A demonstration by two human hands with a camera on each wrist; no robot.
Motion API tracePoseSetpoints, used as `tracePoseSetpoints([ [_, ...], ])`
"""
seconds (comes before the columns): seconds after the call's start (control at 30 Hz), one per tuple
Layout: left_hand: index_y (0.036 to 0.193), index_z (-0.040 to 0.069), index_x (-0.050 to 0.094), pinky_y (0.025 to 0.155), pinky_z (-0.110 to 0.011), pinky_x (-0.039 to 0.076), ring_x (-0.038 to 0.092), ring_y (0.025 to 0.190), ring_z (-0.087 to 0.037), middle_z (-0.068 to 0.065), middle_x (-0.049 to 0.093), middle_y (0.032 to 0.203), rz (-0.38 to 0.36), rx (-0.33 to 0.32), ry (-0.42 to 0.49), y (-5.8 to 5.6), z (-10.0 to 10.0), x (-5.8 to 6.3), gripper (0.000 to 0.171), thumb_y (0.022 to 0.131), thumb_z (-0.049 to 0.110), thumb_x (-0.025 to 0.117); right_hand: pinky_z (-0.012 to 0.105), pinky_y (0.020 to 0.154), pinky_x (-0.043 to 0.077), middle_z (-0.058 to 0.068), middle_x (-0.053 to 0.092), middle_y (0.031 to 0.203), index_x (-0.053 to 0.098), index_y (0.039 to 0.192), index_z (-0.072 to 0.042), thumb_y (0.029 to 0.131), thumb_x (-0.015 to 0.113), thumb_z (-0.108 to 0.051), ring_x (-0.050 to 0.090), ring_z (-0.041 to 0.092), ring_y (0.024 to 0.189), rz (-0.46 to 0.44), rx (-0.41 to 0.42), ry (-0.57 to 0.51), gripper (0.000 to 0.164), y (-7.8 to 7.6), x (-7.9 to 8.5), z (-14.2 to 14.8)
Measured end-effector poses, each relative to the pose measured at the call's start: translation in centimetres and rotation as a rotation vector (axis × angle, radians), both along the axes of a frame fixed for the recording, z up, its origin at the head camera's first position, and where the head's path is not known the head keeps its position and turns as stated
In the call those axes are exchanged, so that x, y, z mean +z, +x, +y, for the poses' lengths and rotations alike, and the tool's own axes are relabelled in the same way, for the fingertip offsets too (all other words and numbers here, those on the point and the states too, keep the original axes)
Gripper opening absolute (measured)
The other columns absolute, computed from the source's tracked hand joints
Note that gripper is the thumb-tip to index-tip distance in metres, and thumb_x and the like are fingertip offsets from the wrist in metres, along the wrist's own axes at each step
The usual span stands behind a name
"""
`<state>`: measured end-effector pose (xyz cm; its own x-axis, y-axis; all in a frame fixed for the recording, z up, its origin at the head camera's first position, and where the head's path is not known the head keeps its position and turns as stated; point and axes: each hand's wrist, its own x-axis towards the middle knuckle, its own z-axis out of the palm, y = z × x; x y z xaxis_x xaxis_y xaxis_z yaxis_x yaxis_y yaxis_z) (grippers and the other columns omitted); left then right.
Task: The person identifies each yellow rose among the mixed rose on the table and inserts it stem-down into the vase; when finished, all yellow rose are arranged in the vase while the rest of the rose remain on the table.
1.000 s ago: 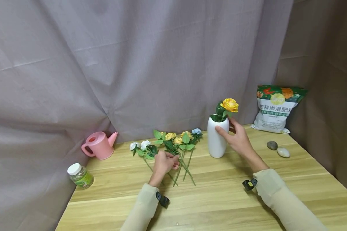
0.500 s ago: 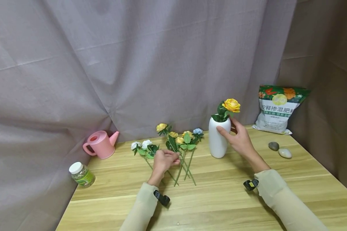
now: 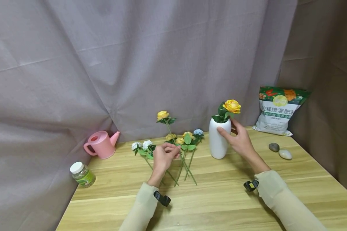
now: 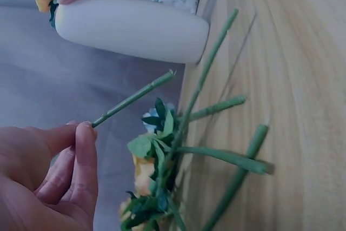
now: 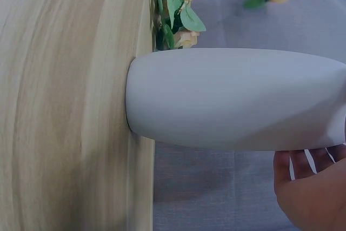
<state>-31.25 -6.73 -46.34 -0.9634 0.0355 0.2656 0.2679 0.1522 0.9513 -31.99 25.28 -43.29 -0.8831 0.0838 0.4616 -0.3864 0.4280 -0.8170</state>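
My left hand (image 3: 165, 158) pinches the green stem of a yellow rose (image 3: 163, 115) between thumb and fingertips. The bloom stands above the other flowers, and the stem's lower end (image 4: 132, 100) points out past my fingers in the left wrist view. A white vase (image 3: 218, 141) stands upright on the table, holding another yellow rose (image 3: 232, 106) with dark green leaves. My right hand (image 3: 240, 138) grips the vase near its rim, thumb on the front and fingers behind. Below my left hand lie several yellow roses (image 3: 180, 140) with crossed stems and a blue flower (image 3: 198, 132).
White flowers (image 3: 147, 144) lie left of my left hand. A pink watering can (image 3: 101, 146) and a lidded jar (image 3: 83, 175) stand at the table's left edge. On the right are a fertilizer bag (image 3: 276, 112), a dark stone (image 3: 274, 147) and a pale stone (image 3: 285, 154).
My left hand has lifted the yellow rose from among the lying flowers, its bloom rising above them and tilting upright. My right hand stays on the vase.
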Motion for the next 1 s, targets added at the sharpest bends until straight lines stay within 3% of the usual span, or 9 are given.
tracePoseSetpoints([
  [0.23, 0.093, 0.008, 0.071, 0.061, -0.032, 0.062, 0.075, 0.066, -0.026, -0.009, 0.077, 0.079, 0.084, 0.046, -0.047, -0.2, 0.6, 2.0, 0.021, 0.088, 0.027, 0.079, 0.054, 0.109, 0.045, 0.015, 0.055, 0.144, 0.039, 0.155, -0.020, 0.095, 0.069, -0.041, 0.053, 0.031, 0.130, 0.009, -0.001, -0.004, 0.070, 0.1, 0.0, 0.0],
  [0.4, 0.095, 0.012, 0.070, 0.063, -0.033, 0.062, 0.075, 0.071, -0.026, -0.003, 0.077, 0.080, 0.150, 0.052, -0.057, -0.9, 1.0, 4.0, 0.020, 0.089, 0.028, 0.079, 0.055, 0.109, 0.045, 0.014, 0.054, 0.145, 0.039, 0.155, -0.020, 0.094, 0.069, -0.043, 0.053, 0.031, 0.131, 0.003, 0.002, -0.009, 0.072, 0.1, -0.1, 0.0],
  [0.5, 0.097, 0.014, 0.071, 0.064, -0.032, 0.061, 0.075, 0.072, -0.023, 0.001, 0.077, 0.080, 0.218, 0.089, -0.087, -1.5, 1.2, 5.7, 0.020, 0.088, 0.030, 0.079, 0.056, 0.109, 0.044, 0.015, 0.052, 0.146, 0.038, 0.155, -0.019, 0.095, 0.068, -0.043, 0.052, 0.033, 0.132, -0.004, 0.005, -0.005, 0.072, 0.0, -0.1, 0.0],
  [0.67, 0.097, 0.021, 0.073, 0.068, -0.030, 0.059, 0.072, 0.072, -0.008, 0.008, 0.078, 0.081, 0.307, 0.157, -0.130, -2.5, 1.6, 9.3, 0.019, 0.087, 0.036, 0.080, 0.055, 0.108, 0.045, 0.015, 0.053, 0.146, 0.037, 0.156, -0.020, 0.095, 0.068, -0.043, 0.052, 0.033, 0.131, -0.005, 0.001, -0.002, 0.072, 0.0, -0.2, 0.0],
  [0.87, 0.102, 0.018, 0.074, 0.068, -0.029, 0.062, 0.075, 0.074, -0.010, 0.003, 0.078, 0.089, 0.367, 0.127, 0.015, -3.4, 3.2, 13.3, 0.021, 0.086, 0.030, 0.081, 0.052, 0.107, 0.046, 0.014, 0.055, 0.143, 0.040, 0.154, -0.020, 0.095, 0.069, -0.042, 0.054, 0.031, 0.129, 0.004, -0.005, -0.002, 0.069, 0.0, -0.2, 0.0],
  [1.0, 0.108, 0.013, 0.073, 0.067, -0.028, 0.063, 0.076, 0.078, -0.018, -0.005, 0.078, 0.094, 0.396, 0.096, 0.112, -3.7, 4.7, 15.0, 0.025, 0.086, 0.022, 0.082, 0.050, 0.107, 0.046, 0.012, 0.056, 0.140, 0.042, 0.152, -0.022, 0.094, 0.069, -0.042, 0.054, 0.029, 0.128, 0.006, -0.008, -0.005, 0.067, 0.0, -0.2, -0.1],
])
